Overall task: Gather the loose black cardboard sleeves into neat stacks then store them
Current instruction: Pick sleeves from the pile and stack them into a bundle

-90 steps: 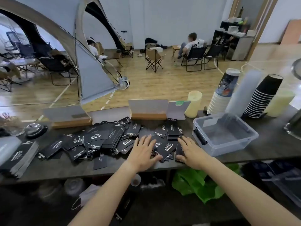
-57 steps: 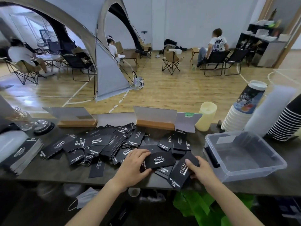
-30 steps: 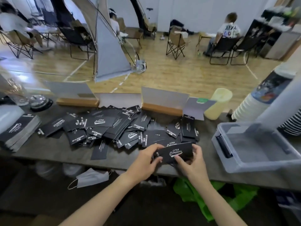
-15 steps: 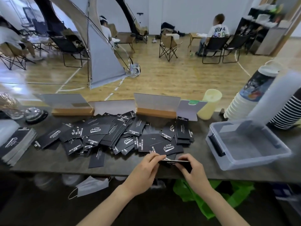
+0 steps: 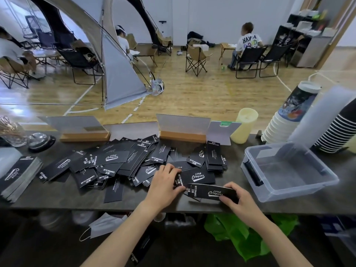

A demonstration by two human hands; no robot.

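Lying crosswise, held sleeve.

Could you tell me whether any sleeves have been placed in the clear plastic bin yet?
No, the clear plastic bin looks empty, while the black sleeves lie on the counter.

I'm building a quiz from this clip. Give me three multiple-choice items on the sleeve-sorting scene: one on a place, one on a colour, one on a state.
1. Where is the clear bin?
A. right of the pile
B. left of the pile
C. under the counter

2. What colour is the print on the sleeves?
A. red
B. white
C. yellow

3. What is in the bin?
A. a full stack
B. cups
C. nothing

Key: A, it sits at the counter's right end; B, white lettering on black card; C, its floor shows bare, while the right hand holds a small stack outside it.
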